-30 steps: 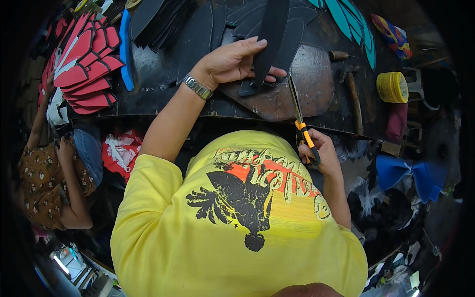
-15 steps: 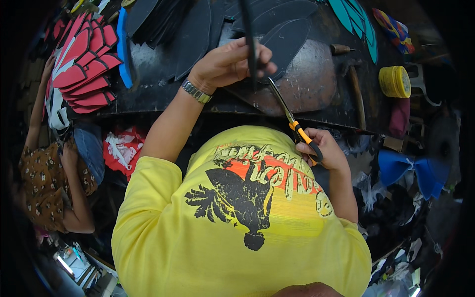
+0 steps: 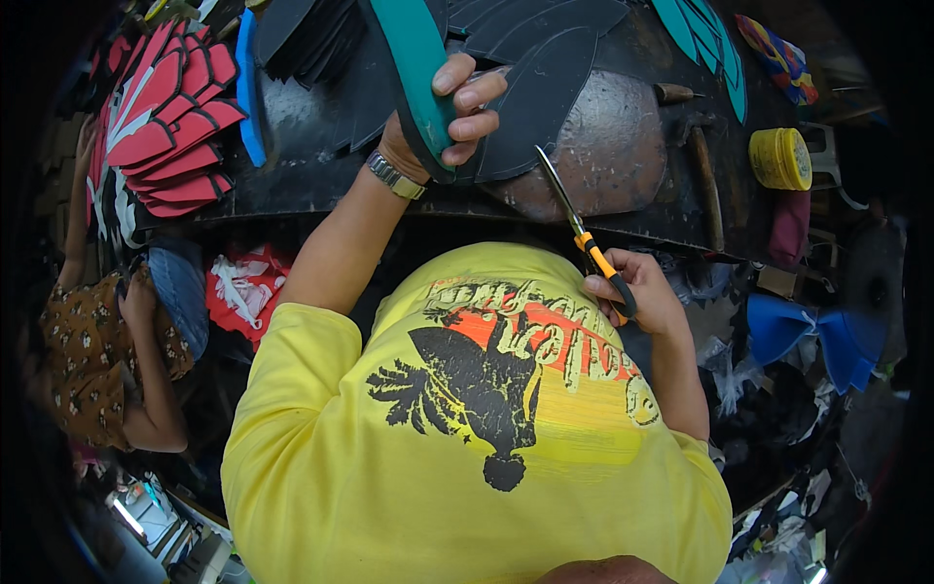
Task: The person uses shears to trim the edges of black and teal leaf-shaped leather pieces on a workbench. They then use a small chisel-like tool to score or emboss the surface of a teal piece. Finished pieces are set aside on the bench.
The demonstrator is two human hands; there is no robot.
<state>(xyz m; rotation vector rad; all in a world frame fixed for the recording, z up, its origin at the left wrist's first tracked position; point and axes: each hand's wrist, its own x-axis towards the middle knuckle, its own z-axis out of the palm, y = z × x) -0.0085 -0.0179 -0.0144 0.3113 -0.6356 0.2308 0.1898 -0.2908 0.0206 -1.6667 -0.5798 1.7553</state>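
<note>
My left hand (image 3: 469, 109) is closed around a long sole piece (image 3: 413, 73), teal on one face with a black edge, held tilted over the near side of the dark table. Its upper end runs out of the frame. In my right hand (image 3: 642, 289) is a pair of scissors (image 3: 562, 200) with orange and black handles. The long blades look closed and point up and left, tips over a worn brown board (image 3: 618, 146). Black sole shapes (image 3: 545, 92) with light outlines lie partly on that board, just beyond the blade tips.
Red soles with black edges (image 3: 185, 141) and a blue strip (image 3: 248, 92) are at the left. Teal soles (image 3: 702, 44), an awl (image 3: 674, 93), a hammer (image 3: 708, 185) and a yellow tub (image 3: 778, 160) lie right. Another person's patterned shirt (image 3: 88, 360) shows at lower left.
The piece in my left hand was seen edge-on as a thin dark strip; now its teal face shows, and it has shifted left. The scissors have barely moved.
</note>
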